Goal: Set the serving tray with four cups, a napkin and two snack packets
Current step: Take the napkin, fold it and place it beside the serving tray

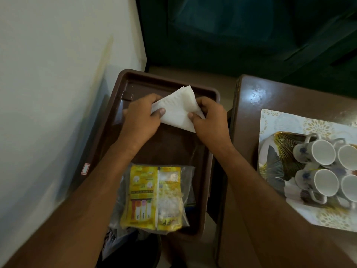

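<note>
A folded white napkin (177, 109) is held over the far half of a brown tray (139, 80). My left hand (141, 117) pinches its left edge and my right hand (208, 118) grips its right corner. Two yellow snack packets (154, 196) in clear wrap lie side by side at the near end of the brown tray. On the table to the right, several white cups (316, 155) with blue flowers lie on their sides on a gold and grey fan-patterned serving tray (278, 151).
The serving tray rests on a white and gold placemat (286, 120) on a dark brown table (270, 93). A pale wall (48, 74) runs along the left. Dark green furniture (241, 35) stands behind. A gap separates the brown tray and the table.
</note>
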`<state>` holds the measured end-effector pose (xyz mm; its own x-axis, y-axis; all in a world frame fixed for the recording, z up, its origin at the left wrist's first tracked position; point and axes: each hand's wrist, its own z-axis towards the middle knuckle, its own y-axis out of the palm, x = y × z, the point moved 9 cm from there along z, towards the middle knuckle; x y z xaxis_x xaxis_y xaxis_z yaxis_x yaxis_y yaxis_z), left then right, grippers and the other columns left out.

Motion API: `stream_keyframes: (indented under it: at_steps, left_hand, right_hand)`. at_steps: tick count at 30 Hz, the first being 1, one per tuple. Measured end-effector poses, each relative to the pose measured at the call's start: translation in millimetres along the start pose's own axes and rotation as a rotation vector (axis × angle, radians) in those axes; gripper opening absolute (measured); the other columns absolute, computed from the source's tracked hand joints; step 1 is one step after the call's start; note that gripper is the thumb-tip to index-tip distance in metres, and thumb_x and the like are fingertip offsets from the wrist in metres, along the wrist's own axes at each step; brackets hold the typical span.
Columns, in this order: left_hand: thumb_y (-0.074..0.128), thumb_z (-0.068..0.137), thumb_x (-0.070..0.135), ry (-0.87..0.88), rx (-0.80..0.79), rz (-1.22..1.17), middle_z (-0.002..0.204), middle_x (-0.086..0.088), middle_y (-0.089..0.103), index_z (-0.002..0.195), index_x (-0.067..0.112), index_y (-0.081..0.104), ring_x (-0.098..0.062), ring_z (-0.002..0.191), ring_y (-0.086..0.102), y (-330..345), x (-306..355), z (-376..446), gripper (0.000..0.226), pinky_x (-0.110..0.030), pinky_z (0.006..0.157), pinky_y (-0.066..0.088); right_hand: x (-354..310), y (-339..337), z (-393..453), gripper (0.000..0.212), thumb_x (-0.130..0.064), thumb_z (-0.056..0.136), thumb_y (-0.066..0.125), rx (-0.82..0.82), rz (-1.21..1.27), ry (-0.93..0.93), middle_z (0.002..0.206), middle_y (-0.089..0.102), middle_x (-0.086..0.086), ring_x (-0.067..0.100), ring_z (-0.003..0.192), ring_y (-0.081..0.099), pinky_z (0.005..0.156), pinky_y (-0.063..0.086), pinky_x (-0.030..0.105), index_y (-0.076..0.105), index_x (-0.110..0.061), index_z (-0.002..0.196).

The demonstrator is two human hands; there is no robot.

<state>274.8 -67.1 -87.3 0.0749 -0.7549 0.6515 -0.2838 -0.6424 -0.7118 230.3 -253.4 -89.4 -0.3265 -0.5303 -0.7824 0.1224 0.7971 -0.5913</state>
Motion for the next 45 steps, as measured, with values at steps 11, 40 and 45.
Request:
stream_keyframes:
  at_steps: [11, 40, 45]
  left_hand:
    - [0.059, 0.103, 0.014, 0.147, 0.036, -0.048, 0.097, 0.004, 0.063, 0.112, 0.009, 0.068, -0.022, 0.097, 0.063, 35.3, 79.0, -57.5, 0.014, -0.061, 0.101, 0.047]
    - [0.052, 0.105, 0.010, 0.369, -0.123, 0.019, 0.102, 0.001, 0.069, 0.106, 0.011, 0.072, -0.025, 0.108, 0.062, 272.1, 356.2, -120.5, 0.020, -0.060, 0.102, 0.043]
    - [0.059, 0.103, 0.012, 0.486, -0.191, 0.066, 0.122, 0.000, 0.069, 0.121, 0.016, 0.070, -0.024, 0.122, 0.056, 310.2, 390.9, -127.2, 0.022, -0.058, 0.108, 0.038]
  right_hand:
    - [26.4, -88.1, -42.8, 0.034, -0.022, 0.089, 0.079, 0.028, 0.098, -0.039, 0.114, 0.072, 0.002, 0.014, 0.102, 0.067, 0.079, 0.055, 0.018, 0.069, -0.010, 0.120]
    - [222.7, -362.0, -124.6, 0.045, -0.006, 0.071, 0.088, 0.193, 0.123, -0.140, 0.107, 0.075, -0.001, 0.012, 0.100, 0.067, 0.086, 0.057, 0.034, 0.080, -0.022, 0.112]
    - [252.2, -396.7, -139.7, 0.038, -0.006, 0.078, 0.085, 0.372, 0.054, -0.121, 0.114, 0.075, 0.004, 0.020, 0.106, 0.069, 0.089, 0.061, 0.037, 0.078, -0.018, 0.114]
